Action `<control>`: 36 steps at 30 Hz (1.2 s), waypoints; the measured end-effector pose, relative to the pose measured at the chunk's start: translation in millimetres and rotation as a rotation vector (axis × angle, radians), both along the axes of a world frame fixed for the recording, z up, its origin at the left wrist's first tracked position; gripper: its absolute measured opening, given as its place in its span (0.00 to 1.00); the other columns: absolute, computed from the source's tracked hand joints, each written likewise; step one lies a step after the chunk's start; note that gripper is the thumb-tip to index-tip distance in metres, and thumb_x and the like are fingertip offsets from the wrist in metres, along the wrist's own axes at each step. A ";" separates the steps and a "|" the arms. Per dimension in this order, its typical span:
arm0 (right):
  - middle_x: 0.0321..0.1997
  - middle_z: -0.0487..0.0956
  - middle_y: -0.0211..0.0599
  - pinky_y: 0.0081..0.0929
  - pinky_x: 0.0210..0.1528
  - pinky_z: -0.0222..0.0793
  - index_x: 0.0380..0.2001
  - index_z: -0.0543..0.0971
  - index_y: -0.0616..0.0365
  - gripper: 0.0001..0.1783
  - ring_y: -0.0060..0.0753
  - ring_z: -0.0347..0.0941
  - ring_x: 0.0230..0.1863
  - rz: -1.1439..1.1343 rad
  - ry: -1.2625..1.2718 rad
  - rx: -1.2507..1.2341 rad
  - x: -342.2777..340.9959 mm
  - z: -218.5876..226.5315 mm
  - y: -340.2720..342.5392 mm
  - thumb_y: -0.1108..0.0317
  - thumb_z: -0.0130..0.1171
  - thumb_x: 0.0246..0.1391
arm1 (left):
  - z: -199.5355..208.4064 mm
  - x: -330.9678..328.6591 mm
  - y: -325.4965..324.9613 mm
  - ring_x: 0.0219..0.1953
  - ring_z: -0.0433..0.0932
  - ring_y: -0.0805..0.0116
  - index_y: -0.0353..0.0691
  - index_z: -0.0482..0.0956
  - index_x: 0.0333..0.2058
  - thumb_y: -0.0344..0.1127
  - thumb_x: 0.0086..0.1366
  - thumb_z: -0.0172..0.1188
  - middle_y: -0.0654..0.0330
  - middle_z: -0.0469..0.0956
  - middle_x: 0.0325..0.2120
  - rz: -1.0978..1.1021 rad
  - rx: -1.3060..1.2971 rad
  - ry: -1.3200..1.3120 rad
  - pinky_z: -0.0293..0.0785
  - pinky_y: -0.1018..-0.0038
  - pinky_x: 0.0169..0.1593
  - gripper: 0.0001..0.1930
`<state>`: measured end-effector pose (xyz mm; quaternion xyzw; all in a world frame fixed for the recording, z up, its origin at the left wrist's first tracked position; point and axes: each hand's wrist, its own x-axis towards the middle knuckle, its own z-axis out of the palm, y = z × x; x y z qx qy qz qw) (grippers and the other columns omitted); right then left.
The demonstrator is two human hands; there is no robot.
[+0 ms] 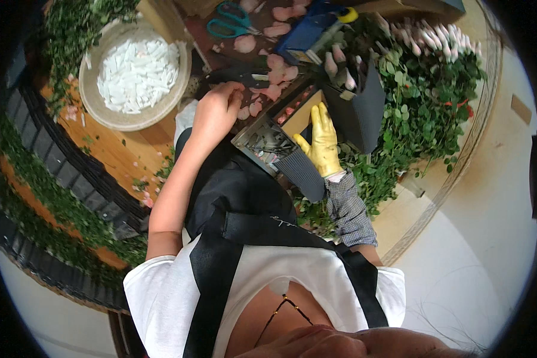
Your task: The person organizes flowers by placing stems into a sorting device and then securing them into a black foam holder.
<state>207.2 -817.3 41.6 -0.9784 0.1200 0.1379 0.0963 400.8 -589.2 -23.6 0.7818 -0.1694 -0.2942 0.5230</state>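
grey metal box (267, 142), pink petals (272, 91) beside

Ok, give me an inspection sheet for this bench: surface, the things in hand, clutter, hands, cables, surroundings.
Surface: wooden bench, strewn with pink petals and green scraps.
Things in hand: metal box with dark flaps, roses with leafy stems beside it.
Clutter: round tray of white pieces, teal scissors, blue tool.
Hands: left hand bare, fingertips among petals at the box's edge; right hand in a yellow glove, resting on the box; grip cannot be told.
Cables: nothing seen.
Surroundings: black crates heaped with stripped leaves, pale floor.
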 end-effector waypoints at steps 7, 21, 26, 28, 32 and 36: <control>0.63 0.73 0.56 0.40 0.57 0.70 0.60 0.70 0.68 0.39 0.50 0.74 0.54 -0.061 0.004 -0.108 19.3 22.1 -3.1 0.62 0.71 0.46 | 9.2 1.2 -102.9 0.31 0.80 0.73 0.29 0.78 0.39 0.38 0.75 0.48 0.58 0.82 0.30 -0.638 -0.377 0.661 0.76 0.74 0.37 0.16; 0.30 0.86 0.37 0.37 0.33 0.79 0.25 0.86 0.55 0.08 0.39 0.84 0.35 -0.327 -0.246 -0.144 12.9 -5.7 -7.8 0.68 0.60 0.49 | 57.5 5.2 -159.6 0.35 0.82 0.68 0.30 0.78 0.45 0.36 0.75 0.47 0.57 0.82 0.33 -1.160 0.164 0.375 0.78 0.71 0.39 0.15; 0.39 0.85 0.41 0.42 0.45 0.77 0.39 0.85 0.55 0.14 0.46 0.82 0.43 -0.420 -0.256 0.091 0.5 -18.9 -18.0 0.64 0.58 0.51 | -14.6 -20.6 -178.5 0.49 0.77 0.37 0.23 0.74 0.49 0.34 0.63 0.50 0.34 0.78 0.45 -1.502 0.158 -0.258 0.72 0.59 0.56 0.20; 0.46 0.83 0.48 0.45 0.52 0.74 0.50 0.81 0.56 0.19 0.51 0.79 0.50 -0.617 -0.267 0.430 -12.7 -5.6 -20.1 0.64 0.55 0.55 | 4.1 -28.2 -189.1 0.52 0.76 0.37 0.23 0.72 0.52 0.33 0.64 0.49 0.35 0.76 0.50 -1.589 0.345 -0.202 0.70 0.57 0.58 0.21; 0.49 0.82 0.49 0.43 0.55 0.74 0.53 0.77 0.57 0.21 0.51 0.78 0.52 -1.025 -0.575 0.465 -89.9 61.1 8.1 0.64 0.60 0.56 | -25.6 -4.9 -177.7 0.48 0.79 0.55 0.25 0.73 0.52 0.33 0.68 0.50 0.45 0.78 0.47 -1.425 0.386 0.093 0.76 0.64 0.52 0.19; 0.31 0.81 0.40 0.41 0.37 0.78 0.39 0.79 0.60 0.09 0.41 0.79 0.31 -1.339 -0.300 -0.303 -172.3 5.8 45.2 0.70 0.58 0.54 | -7.8 -15.9 -178.3 0.39 0.78 0.66 0.28 0.69 0.54 0.32 0.73 0.49 0.55 0.78 0.38 -1.392 0.381 0.222 0.76 0.69 0.44 0.17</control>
